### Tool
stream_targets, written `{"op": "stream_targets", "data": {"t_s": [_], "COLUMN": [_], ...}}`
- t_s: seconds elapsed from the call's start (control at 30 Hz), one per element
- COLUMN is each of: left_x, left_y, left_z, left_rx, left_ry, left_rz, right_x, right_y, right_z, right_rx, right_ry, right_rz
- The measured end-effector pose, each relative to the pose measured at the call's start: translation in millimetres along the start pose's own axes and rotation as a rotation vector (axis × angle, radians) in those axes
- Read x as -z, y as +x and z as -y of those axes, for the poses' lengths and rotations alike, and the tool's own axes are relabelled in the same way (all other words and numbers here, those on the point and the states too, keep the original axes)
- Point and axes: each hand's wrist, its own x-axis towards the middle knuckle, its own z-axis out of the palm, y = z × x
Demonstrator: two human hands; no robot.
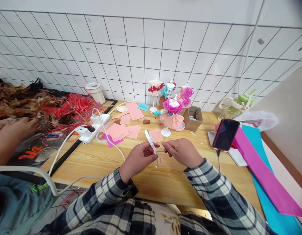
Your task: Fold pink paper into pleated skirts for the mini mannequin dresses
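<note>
My left hand [138, 160] is closed round a narrow roll of white tape [150, 138], which stands tilted on its edge above the table. My right hand [182, 151] faces it from the right, thumb and fingers pinched together. A thin grey strip or stick [161, 151] runs from its fingertips toward the tape roll; its kind is hard to make out. Thin pale strips [160, 160] hang below the roll. Behind my hands stands a small dress-form figure [172, 112] with a magenta and peach paper dress. Pink paper pieces [118, 131] lie beyond my left hand.
More decorated figures [156, 88] and a cardboard box [193, 119] stand by the wall. A power strip [94, 129] with cables lies left. At right are a phone [225, 134], a bottle [235, 106] and magenta paper [261, 169]. Another person's hand [19, 130] works among feathers at left.
</note>
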Motion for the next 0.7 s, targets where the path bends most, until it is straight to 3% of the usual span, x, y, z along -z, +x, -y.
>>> {"op": "stream_targets", "data": {"t_s": [0.33,0.7], "left_x": [-3.2,-6.2], "left_y": [-2.0,-4.8], "left_z": [1.4,-1.4], "left_rx": [-0.034,-0.035], "left_ry": [0.006,0.024], "left_rz": [-0.012,-0.030], "right_x": [2.6,1.1], "right_y": [0.2,0.0], "right_z": [0.8,-1.6], "right_rx": [-0.050,-0.055], "right_ry": [-0.169,-0.099], "right_rz": [-0.064,-0.078]}}
